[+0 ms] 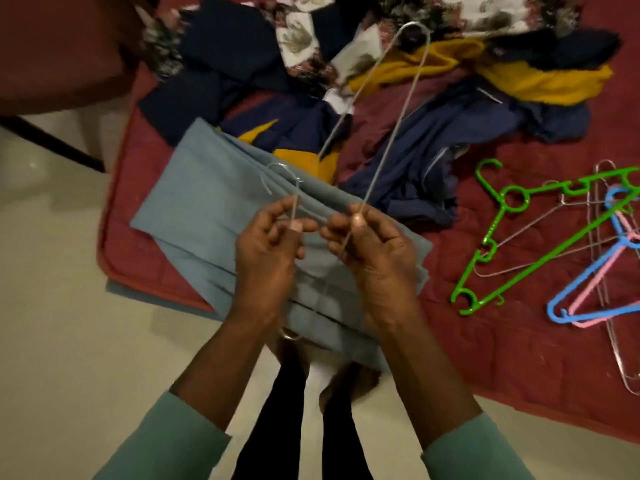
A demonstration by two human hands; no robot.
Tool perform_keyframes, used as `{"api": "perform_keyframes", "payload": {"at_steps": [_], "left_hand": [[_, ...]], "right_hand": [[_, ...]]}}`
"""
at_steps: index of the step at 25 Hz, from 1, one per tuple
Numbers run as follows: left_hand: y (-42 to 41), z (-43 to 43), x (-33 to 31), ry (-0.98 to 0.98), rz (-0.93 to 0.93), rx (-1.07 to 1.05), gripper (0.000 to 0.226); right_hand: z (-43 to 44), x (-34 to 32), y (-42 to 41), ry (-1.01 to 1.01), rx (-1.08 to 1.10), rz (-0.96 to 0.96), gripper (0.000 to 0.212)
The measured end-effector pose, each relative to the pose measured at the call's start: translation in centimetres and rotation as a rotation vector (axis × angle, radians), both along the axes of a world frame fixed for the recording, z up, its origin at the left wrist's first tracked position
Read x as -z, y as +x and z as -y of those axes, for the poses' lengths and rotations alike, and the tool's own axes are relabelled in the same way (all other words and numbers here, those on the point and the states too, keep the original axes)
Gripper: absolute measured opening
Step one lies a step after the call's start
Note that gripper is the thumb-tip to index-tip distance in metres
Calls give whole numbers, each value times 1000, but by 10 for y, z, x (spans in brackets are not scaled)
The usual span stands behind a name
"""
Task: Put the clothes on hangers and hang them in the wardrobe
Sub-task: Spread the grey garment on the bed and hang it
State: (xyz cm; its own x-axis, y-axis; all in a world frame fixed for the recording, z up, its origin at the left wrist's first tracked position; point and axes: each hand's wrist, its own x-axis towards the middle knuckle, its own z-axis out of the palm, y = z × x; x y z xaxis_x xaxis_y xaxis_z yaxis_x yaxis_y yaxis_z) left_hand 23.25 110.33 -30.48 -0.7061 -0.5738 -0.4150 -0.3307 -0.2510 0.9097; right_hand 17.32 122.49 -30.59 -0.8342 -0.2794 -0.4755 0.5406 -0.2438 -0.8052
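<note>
A thin metal wire hanger [391, 140] is held up over the bed by both hands. My left hand [270, 244] pinches the stem below its hook, and my right hand [370, 244] pinches one of its long wires. Under my hands a folded pale blue garment [207, 202] lies flat on the red mattress [485, 341], partly overhanging its front edge. Further back lie navy clothes [433, 147], a yellow garment [540, 81] and a floral cloth [301, 36] in a loose heap.
On the mattress at right lies a pile of hangers: a green plastic one [540, 244], a blue one [588, 271], a pink one [588, 289] and several wire ones. A dark brown piece of furniture [59, 50] stands at upper left. My feet stand on the pale floor [69, 341].
</note>
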Motion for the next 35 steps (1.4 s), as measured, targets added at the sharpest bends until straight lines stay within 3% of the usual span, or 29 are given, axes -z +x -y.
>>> {"api": "perform_keyframes", "payload": {"at_steps": [3,6,9,12,14,16,18,20,23,25,27,30,33,35], "left_hand": [[28,91,15,-372,55,-60,31],[49,166,45,-541,218,-78,32],[56,213,71,-667,358,-70,29],[51,231,78,-629,447,-156,16],[50,235,79,-681,463,-172,18],[48,237,85,-849,501,-79,16],[45,241,90,-927,521,114,30],[37,245,94,-894,537,269,50],[26,252,101,-872,610,338,58],[21,255,97,-824,549,321,46],[19,248,83,-764,374,276,28],[23,215,52,-860,209,288,26],[33,166,34,-1025,224,421,29],[34,126,29,-1108,184,481,29]], "right_hand": [[74,30,9,292,-266,-177,21],[121,67,4,687,-455,-390,48],[149,81,-1,992,-469,-480,55],[175,76,6,1014,-421,-645,45],[194,79,6,982,-530,-761,41],[207,87,1,1046,-682,-779,44],[214,98,-4,1140,-766,-765,48],[213,105,-6,1120,-774,-757,50],[205,108,-9,970,-724,-673,48],[198,108,-13,910,-646,-647,48],[186,106,-16,909,-551,-680,49],[166,91,-16,813,-403,-655,38],[153,56,-13,573,-356,-368,23],[140,36,-13,382,-385,-147,32]]}}
